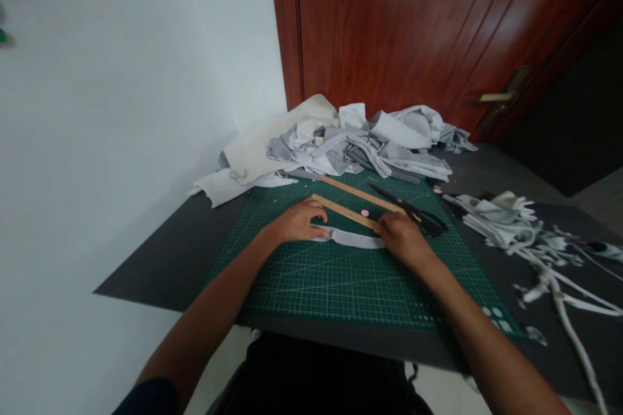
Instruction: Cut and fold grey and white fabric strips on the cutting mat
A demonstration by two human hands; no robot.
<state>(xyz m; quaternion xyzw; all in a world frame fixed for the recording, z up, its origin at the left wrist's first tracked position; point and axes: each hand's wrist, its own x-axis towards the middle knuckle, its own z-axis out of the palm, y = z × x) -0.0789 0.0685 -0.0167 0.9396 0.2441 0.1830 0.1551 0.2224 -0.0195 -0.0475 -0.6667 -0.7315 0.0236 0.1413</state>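
Two hands hold a cloth strip [353, 239] flat near the middle of a green cutting mat [341, 285].

The strip is pale grey, narrow and slightly curved, and runs crosswise on the mat between the hands. The left hand [296, 224] has its fingers curled close together, with the thumb pressing down the strip's left end. The right hand [402, 237] covers the strip's right end, and its back hides the fingers, so its grip cannot be told. A wooden ruler [343, 211] lies slanted just behind the strip, with a small pink chalk [365, 213] beside it. Black scissors [413, 213] lie toward the mat's far right corner. A heap of grey and white cloth [350, 142] overlaps the mat's far edge, and cut scraps [511, 220] lie off its right side.
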